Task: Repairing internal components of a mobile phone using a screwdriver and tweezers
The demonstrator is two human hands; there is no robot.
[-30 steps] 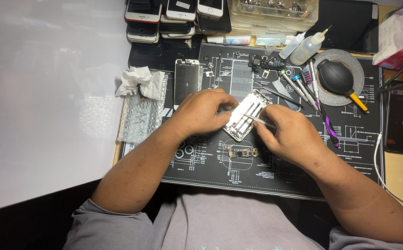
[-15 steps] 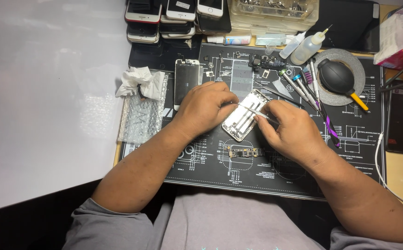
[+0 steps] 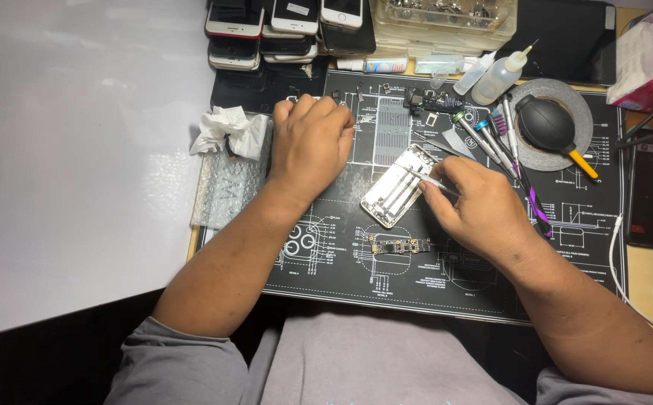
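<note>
Phone housing [image 3: 400, 186] lies open mid-mat [image 3: 566, 247], stripped; circuit board [image 3: 400, 246] already out, just below housing. My right hand [image 3: 484, 210] pinches tweezers [image 3: 425, 178], tip inside housing, so more bits prob left. Left hand [image 3: 310, 142] curled loose on mat, upper-left of housing; can't tell if it holds anything. Screwdrivers [image 3: 484, 142] crowd right of housing; left and below it the mat is bare.

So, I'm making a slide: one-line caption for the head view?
Right hand holds tweezers over an open phone shell; left hand rests on the mat.
</note>
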